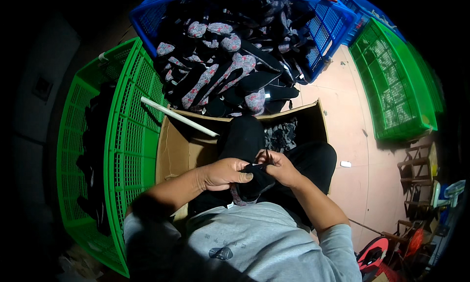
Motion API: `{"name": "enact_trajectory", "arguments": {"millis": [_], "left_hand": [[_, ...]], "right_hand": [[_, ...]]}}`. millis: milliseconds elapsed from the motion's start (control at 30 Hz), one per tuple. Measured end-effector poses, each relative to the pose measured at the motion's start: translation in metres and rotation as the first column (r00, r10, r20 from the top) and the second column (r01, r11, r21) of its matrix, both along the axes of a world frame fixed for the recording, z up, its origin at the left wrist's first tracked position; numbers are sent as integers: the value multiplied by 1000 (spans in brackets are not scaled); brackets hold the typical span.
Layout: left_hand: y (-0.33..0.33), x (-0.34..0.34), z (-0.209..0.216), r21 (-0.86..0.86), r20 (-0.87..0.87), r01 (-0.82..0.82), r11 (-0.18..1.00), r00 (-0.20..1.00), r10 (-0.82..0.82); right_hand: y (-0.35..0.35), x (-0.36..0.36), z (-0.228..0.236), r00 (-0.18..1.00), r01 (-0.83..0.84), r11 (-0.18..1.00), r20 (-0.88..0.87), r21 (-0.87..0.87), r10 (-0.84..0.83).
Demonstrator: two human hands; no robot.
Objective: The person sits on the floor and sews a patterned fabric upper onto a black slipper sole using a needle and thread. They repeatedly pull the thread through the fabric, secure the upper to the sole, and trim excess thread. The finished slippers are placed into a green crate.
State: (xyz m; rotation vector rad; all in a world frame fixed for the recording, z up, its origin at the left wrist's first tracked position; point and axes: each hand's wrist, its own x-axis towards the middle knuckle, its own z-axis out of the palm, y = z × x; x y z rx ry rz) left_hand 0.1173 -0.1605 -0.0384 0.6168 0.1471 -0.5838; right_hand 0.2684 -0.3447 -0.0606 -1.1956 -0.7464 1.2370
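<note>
Above my lap, both hands hold a soft black fabric piece with a grey-and-pink floral side [255,183]; it resembles a cloth slipper, but its exact kind cannot be told. My left hand [224,174] grips its left side, thumb lying on top and the other fingers mostly hidden. At its upper right edge, my right hand [283,170] pinches the material, with a thin dark strip standing up by the fingers. A small white tag [230,205] shows at the lower end, close to my shirt.
An open cardboard box [172,144] surrounds my knees, with grey-black scraps [280,136] inside and a white tube [178,116] across its left corner. Ahead, a blue crate [329,34] holds many similar floral-and-black pieces. Green crates stand left [139,115] and right [391,86].
</note>
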Motion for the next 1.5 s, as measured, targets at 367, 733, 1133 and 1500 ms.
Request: {"name": "enact_trajectory", "arguments": {"millis": [367, 733, 1133, 1500], "left_hand": [[-17, -12, -11, -424, 13, -13, 905, 1000, 21], [-6, 3, -6, -184, -35, -232, 955, 973, 229], [21, -19, -14, 567, -142, -386, 727, 824, 548], [8, -46, -76, -43, -148, -817, 575, 575, 805]], "right_hand": [[-20, -8, -31, 901, 70, 996, -426, -49, -84], [-12, -19, -61, 633, 307, 951, -755, 42, -170], [8, -18, -58, 809, 273, 865, -386, -421, -443], [-43, -22, -70, 903, 148, 919, -328, -365, -276]]}}
